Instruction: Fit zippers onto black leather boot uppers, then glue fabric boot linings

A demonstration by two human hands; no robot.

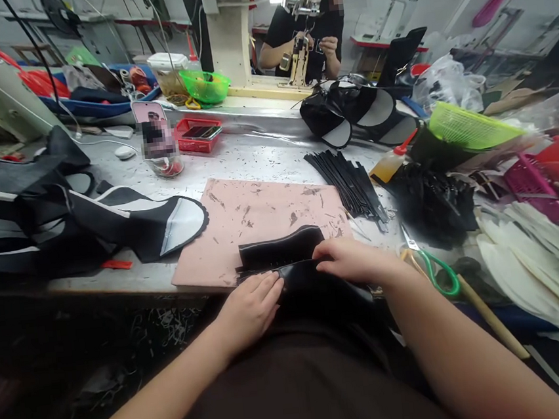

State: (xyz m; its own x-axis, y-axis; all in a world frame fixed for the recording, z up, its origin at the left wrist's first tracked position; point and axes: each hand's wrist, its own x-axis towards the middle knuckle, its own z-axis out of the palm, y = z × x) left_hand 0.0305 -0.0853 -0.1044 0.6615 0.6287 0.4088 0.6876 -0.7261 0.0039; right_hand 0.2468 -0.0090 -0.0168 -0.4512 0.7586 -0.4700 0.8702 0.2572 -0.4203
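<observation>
A glossy black leather-like piece point(299, 280) lies over the near edge of the pink board point(278, 200), part of it hanging toward my lap. Its far edge is folded up as a raised flap point(280, 245). My left hand point(249, 308) rests on the near part, fingers stretched out and lying flat. At the right end, my right hand point(348, 261) has its thumb and curled fingers closed on the edge of the piece. A bundle of narrow black strips point(346, 183) lies just beyond the board's right side.
Black and white cut shoe-upper pieces point(152, 222) cover the left side. Green-handled scissors point(427, 258), a glue bottle point(391, 162) and white sheet pieces point(522, 265) lie to the right. A phone point(155, 126) stands behind the board. Across the bench, a person point(310, 38) works at a machine.
</observation>
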